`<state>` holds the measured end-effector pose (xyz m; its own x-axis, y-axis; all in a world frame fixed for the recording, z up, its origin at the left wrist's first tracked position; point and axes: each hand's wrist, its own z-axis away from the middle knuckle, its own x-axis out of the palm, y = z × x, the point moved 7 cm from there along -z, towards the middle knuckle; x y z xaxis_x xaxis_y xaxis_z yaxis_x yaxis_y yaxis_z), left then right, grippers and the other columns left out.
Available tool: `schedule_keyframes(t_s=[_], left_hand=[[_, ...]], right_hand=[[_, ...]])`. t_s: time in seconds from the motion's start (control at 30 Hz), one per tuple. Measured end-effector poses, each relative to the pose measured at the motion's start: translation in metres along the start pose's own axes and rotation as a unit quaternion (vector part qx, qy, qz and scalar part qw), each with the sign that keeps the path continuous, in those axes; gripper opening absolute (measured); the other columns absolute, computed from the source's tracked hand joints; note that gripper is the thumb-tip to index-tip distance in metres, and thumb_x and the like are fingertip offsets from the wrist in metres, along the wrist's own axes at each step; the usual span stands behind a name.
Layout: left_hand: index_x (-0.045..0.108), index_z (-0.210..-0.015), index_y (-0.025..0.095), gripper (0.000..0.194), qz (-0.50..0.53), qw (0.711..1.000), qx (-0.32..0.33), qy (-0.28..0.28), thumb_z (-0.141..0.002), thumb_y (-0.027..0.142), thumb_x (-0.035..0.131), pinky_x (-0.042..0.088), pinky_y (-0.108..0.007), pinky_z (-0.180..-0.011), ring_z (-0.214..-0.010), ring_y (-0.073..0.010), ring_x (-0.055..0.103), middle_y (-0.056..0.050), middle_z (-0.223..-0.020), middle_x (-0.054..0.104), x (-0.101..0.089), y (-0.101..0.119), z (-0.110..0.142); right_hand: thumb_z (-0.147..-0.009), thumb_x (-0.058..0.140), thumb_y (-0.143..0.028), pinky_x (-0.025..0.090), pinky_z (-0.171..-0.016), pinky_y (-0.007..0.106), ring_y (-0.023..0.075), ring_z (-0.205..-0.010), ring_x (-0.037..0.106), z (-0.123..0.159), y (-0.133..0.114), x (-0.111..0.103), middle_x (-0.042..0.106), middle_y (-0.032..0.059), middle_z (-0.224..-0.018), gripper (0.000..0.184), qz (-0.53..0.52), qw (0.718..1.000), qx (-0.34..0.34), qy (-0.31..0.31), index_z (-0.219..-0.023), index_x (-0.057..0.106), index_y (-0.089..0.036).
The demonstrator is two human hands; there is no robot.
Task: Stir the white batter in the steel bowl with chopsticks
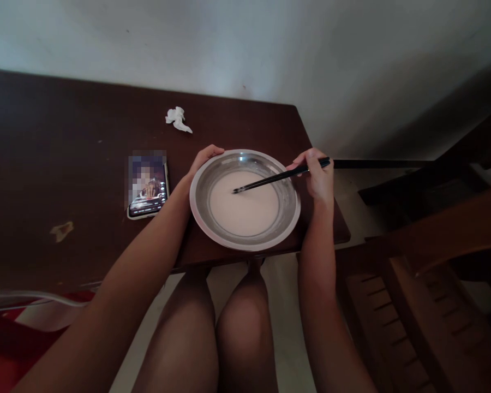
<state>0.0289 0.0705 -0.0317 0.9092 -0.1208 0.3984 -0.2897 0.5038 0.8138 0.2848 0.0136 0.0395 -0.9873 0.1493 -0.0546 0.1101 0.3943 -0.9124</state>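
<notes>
A wide stainless steel basin (202, 199) rests on the dark wooden table near its front edge. Inside it lies a pale, milky liquid (245, 213) with a smooth surface. My left hand (202, 159) curls around the far left side of the basin's rim, its fingers partly hidden behind the metal. In my right hand (319, 176), above the basin's right rim, is a pair of dark chopsticks (278, 177). They slant down to the left, tips at the liquid, with some pale residue near the ends.
A lit smartphone (149, 188) lies left of the basin, close to my left forearm. Crumpled white tissue (177, 119) sits farther back on the table (85, 120). A small torn scrap (61, 231) and a pale cable (33, 295) are at the left. Slatted wooden furniture (384, 305) stands at the right.
</notes>
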Motion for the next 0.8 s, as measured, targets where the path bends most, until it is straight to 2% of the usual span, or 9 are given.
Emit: schedule_keyframes(t_s=[0.1,0.2,0.27,0.43,0.5,0.57,0.63,0.8], left_hand=[[0.062,-0.06,0.017,0.037,0.006,1.0,-0.015,-0.002,-0.091,0.024,0.045,0.05,-0.022,-0.055,-0.05,-0.0132,0.058,-0.001,-0.054,0.062,0.002,-0.001,0.002],[0.062,-0.06,0.018,0.038,-0.003,1.0,-0.027,0.014,-0.092,0.023,0.043,0.049,-0.022,-0.053,-0.049,-0.0131,0.056,-0.001,-0.053,0.063,0.003,0.0,0.005],[0.061,-0.059,0.019,0.038,-0.007,0.999,-0.029,0.018,-0.092,0.025,0.044,0.047,-0.022,-0.051,-0.047,-0.0128,0.054,0.0,-0.051,0.062,0.003,0.0,0.007],[0.065,-0.059,0.016,0.04,0.026,0.999,-0.031,-0.015,-0.093,0.026,0.047,0.047,-0.025,-0.055,-0.048,-0.0129,0.055,-0.002,-0.051,0.064,0.004,-0.004,0.008],[0.066,-0.061,0.015,0.037,0.033,0.999,-0.024,-0.016,-0.092,0.024,0.049,0.047,-0.026,-0.056,-0.049,-0.0133,0.056,-0.003,-0.051,0.065,0.003,-0.004,0.008],[0.065,-0.061,0.016,0.035,0.037,0.999,-0.016,-0.012,-0.092,0.023,0.05,0.047,-0.026,-0.056,-0.049,-0.0134,0.055,-0.002,-0.051,0.065,0.001,-0.003,0.008],[0.065,-0.063,0.016,0.034,0.043,0.999,-0.014,-0.019,-0.092,0.024,0.05,0.047,-0.026,-0.056,-0.049,-0.0137,0.056,-0.002,-0.052,0.065,0.002,-0.003,0.006],[0.063,-0.063,0.02,0.031,0.022,1.0,-0.017,-0.009,-0.091,0.026,0.051,0.049,-0.025,-0.057,-0.049,-0.0144,0.058,-0.001,-0.054,0.065,-0.001,-0.003,-0.001]], right_hand=[[-0.087,0.062,-0.069,0.04,-0.044,0.025,0.0105,-0.047,0.059,0.0,0.0,-0.005,0.06,-0.0033,-0.051,0.051,-0.011,1.0,-0.001,0.029,-0.064,0.063,-0.023],[-0.086,0.064,-0.068,0.044,-0.047,0.025,0.011,-0.049,0.06,0.002,0.002,0.005,0.062,-0.0031,-0.052,0.049,-0.007,0.999,0.021,-0.032,-0.065,0.064,-0.023],[-0.085,0.066,-0.066,0.046,-0.05,0.026,0.011,-0.05,0.06,0.002,0.003,0.007,0.065,-0.003,-0.055,0.046,-0.005,0.999,0.022,-0.048,-0.068,0.067,-0.024],[-0.086,0.063,-0.069,0.04,-0.045,0.026,0.011,-0.049,0.059,0.0,0.002,-0.005,0.062,-0.0031,-0.052,0.051,-0.003,0.999,0.011,0.035,-0.064,0.064,-0.024],[-0.087,0.061,-0.07,0.039,-0.045,0.025,0.0108,-0.047,0.057,0.0,0.003,-0.002,0.061,-0.0032,-0.051,0.052,-0.003,1.0,0.024,0.012,-0.063,0.064,-0.024],[-0.087,0.063,-0.067,0.042,-0.047,0.025,0.0105,-0.048,0.057,0.002,0.003,0.005,0.064,-0.0031,-0.054,0.048,-0.006,0.999,0.032,-0.032,-0.066,0.065,-0.023],[-0.086,0.066,-0.065,0.045,-0.051,0.026,0.0101,-0.05,0.057,0.002,0.001,0.008,0.067,-0.0027,-0.058,0.045,-0.008,0.999,0.025,-0.045,-0.069,0.067,-0.023],[-0.087,0.059,-0.072,0.042,-0.047,0.027,0.0107,-0.047,0.054,0.002,-0.002,-0.003,0.064,-0.0018,-0.055,0.053,0.016,0.999,0.02,0.035,-0.064,0.062,-0.024]])
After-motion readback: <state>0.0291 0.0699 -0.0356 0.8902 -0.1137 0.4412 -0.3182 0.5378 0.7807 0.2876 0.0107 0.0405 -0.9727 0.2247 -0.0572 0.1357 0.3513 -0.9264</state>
